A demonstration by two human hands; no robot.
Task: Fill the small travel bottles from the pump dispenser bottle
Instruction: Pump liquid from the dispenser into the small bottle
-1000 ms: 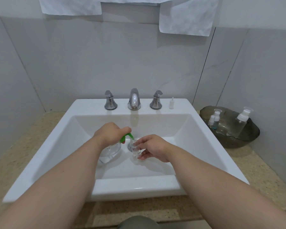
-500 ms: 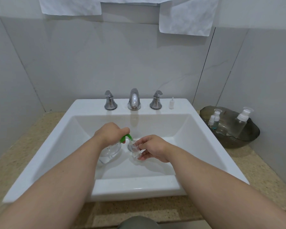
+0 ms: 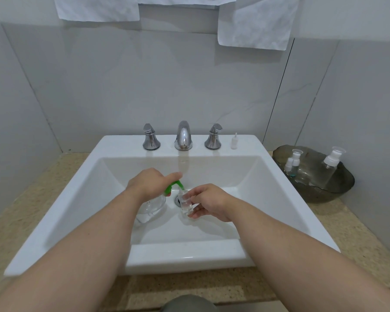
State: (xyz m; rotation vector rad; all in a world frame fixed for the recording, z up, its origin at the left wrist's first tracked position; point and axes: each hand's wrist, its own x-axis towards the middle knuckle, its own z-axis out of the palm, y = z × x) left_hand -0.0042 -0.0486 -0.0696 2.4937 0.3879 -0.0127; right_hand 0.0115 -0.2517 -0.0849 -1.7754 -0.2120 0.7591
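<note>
Inside the white sink (image 3: 279,212), my left hand (image 3: 150,183) grips the top of a clear pump dispenser bottle (image 3: 151,207), with a finger lying over its green pump head (image 3: 173,185). The green spout points down into the open mouth of a small clear travel bottle (image 3: 186,202). My right hand (image 3: 208,202) holds that small bottle by its side, just over the drain. A little clear liquid shows at the small bottle's bottom. The small bottle's white pump insert (image 3: 234,141) stands on the sink deck right of the taps.
A chrome faucet (image 3: 183,136) and two chrome handles stand at the sink's back. A dark glass bowl (image 3: 338,192) on the speckled counter at right holds three more small bottles with white caps. White towels hang on the wall above.
My left index finger has lifted slightly on the pump head and the green spout sits a bit higher. The small bottle stays under the spout in my right hand.
</note>
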